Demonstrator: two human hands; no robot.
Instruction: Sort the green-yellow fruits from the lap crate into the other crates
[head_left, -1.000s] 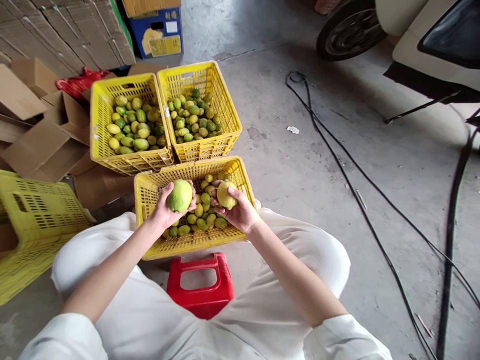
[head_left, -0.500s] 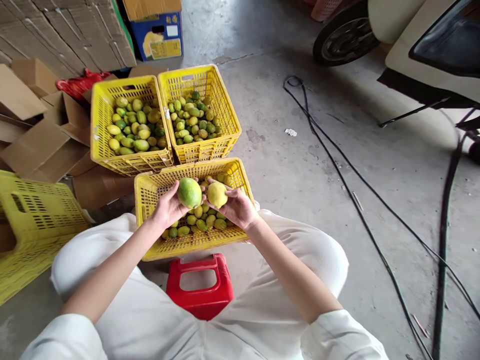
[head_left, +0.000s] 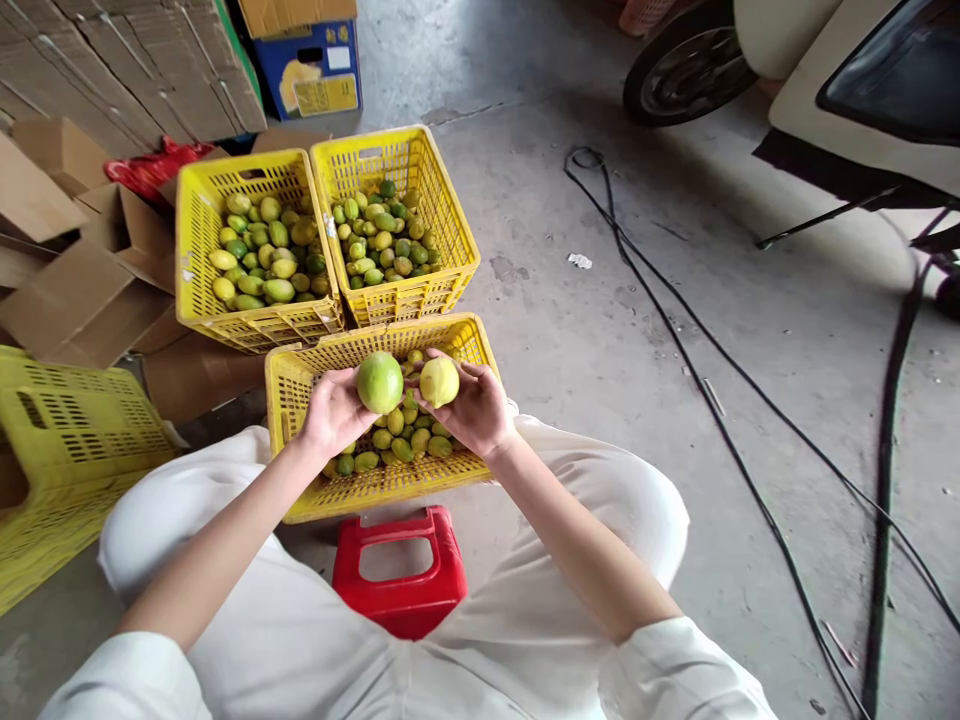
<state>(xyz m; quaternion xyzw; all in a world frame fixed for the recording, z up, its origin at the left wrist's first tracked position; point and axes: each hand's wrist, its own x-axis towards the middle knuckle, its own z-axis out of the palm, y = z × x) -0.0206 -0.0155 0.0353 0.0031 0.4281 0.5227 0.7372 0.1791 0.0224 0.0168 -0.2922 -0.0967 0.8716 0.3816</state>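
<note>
My left hand (head_left: 335, 408) holds a large green lemon (head_left: 379, 382), its fingers curled round the underside. Beside it, my right hand (head_left: 478, 408) grips a smaller yellow lemon (head_left: 439, 381). The two fruits are side by side with a narrow gap between them. Both hands are above the near yellow crate (head_left: 300, 500), where several green and yellow lemons (head_left: 403, 449) lie. Part of the crate's contents is hidden behind the hands and the held fruit.
Two more yellow crates, one at left (head_left: 196, 210) and one at right (head_left: 450, 190), hold lemons behind the near one. A red stool (head_left: 401, 600) is between my knees. Cardboard boxes (head_left: 75, 290) and another crate (head_left: 90, 430) lie left. Black cables (head_left: 705, 400) cross the floor at right.
Both lemons have turned in my fingers: the left one shows a more evenly green side, the right one a different face. The hands stay above the near crate.
</note>
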